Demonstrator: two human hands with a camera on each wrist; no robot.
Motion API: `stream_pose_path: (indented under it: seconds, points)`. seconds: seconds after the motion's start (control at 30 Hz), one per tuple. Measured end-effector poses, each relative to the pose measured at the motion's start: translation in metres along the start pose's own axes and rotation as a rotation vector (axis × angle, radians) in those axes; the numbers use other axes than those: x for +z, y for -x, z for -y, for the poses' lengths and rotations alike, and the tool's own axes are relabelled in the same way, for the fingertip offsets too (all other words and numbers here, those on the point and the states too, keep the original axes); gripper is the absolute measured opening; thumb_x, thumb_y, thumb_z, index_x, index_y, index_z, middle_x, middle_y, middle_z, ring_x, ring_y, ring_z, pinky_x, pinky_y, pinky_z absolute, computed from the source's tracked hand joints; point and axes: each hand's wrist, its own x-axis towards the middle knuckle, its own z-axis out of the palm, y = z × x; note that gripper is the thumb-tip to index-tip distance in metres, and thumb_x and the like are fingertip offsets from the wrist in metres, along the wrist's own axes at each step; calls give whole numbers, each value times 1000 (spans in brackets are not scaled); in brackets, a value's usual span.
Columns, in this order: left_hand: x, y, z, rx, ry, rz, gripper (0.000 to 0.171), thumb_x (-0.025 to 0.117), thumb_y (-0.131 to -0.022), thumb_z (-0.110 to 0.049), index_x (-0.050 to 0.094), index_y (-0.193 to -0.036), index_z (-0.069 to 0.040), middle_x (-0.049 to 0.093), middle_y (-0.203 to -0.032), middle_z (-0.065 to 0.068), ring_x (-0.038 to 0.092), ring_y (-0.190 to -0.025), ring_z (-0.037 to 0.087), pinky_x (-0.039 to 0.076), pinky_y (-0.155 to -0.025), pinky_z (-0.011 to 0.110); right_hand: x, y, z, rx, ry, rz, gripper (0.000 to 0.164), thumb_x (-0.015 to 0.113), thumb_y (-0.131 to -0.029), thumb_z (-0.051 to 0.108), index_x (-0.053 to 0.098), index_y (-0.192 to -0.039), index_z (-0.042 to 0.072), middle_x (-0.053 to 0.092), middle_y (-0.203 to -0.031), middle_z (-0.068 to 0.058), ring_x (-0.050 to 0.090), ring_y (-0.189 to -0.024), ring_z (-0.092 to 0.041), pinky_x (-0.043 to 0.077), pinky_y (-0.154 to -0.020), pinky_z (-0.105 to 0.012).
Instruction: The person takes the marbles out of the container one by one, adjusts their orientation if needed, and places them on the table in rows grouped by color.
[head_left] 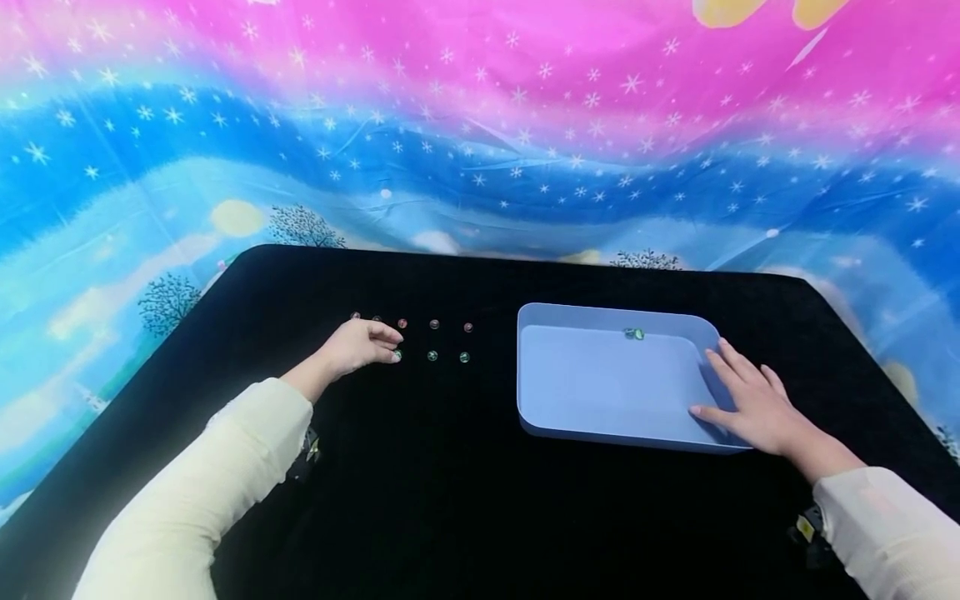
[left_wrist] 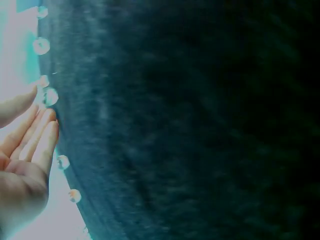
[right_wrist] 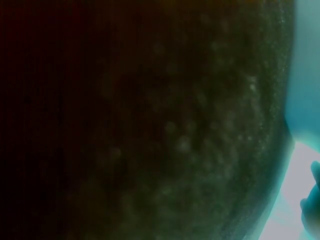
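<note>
My left hand [head_left: 358, 346] reaches over the left end of two rows of small glass marbles. Its thumb and fingers are nearly straight and spread apart around a green marble [head_left: 397, 356], which lies at the thumb tip; the left wrist view shows that marble [left_wrist: 50, 96] between thumb and fingertips. Whether they touch it is hard to tell. On the right, my right hand [head_left: 753, 400] rests with extended fingers across the right rim of a blue-grey rectangular tray [head_left: 600, 392]. Green marbles [head_left: 634, 333] lie together inside, near the tray's back wall.
More green marbles, one [head_left: 432, 356] and another [head_left: 464, 357], continue the front row. Behind them runs a row of reddish marbles [head_left: 434, 324], its left end partly behind the left hand. Black cloth [head_left: 420, 500] covers the table; a snowflake-patterned curtain [head_left: 480, 150] hangs behind.
</note>
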Motion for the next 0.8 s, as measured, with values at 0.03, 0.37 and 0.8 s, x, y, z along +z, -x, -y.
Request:
stream_pose_path:
  seconds: [0.03,0.37,0.8]
  points:
    - [-1,0,-2,5,0,-9,33,60,-80,-8,55,-111,2,56,-110,16,51,-102,27,41,-85,38,0,0,0,2,1,1,89,52,-80,50,10,-136,-5,-8,-140,-23,1,-124,-43,-6,-91,-61]
    - [-3,-1,-24,71,142,-62,38,60,-81,-10,51,-116,3,54,-113,18,52,-102,24,41,-85,37,0,3,-3,-4,-2,-8,88,51,-80,50,11,-136,-5,-8,-140,-22,1,-124,-42,-7,-91,-60]
    - [20,-3,-63,137,177,-3,35,62,-80,-12,56,-113,-3,55,-112,15,54,-99,20,42,-84,35,-1,5,2,-1,-13,-19,87,52,-80,50,14,-136,-5,-5,-140,-22,3,-125,-41,-3,-92,-60]
